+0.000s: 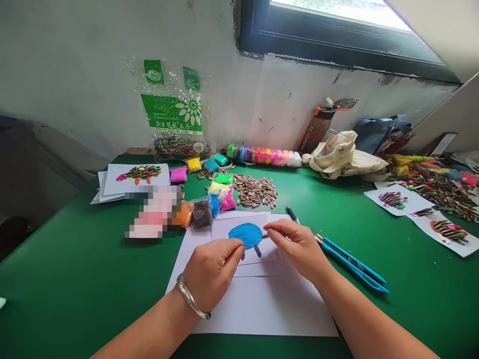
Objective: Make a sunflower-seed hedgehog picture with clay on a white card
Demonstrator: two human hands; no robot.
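Note:
A flat oval of blue clay (244,233) lies on a small white sheet (258,269), which rests on larger white paper (269,309). Two short dark pieces stick out below the oval; one dark piece (257,251) shows fully, the other is partly behind my left fingers. My right hand (301,248) pinches a small dark piece (265,236) at the oval's right edge. At the lower left edge, my left hand (215,269) has thumb and forefinger pressed together; what they hold, if anything, is hidden.
Clay packets, including a brown packet (202,214), lie beyond the paper near a sunflower seed pile (256,190). A pen (292,213) and a blue utility knife (354,264) lie to the right. Finished seed pictures (136,175) sit at left; a bottle (318,127) stands behind.

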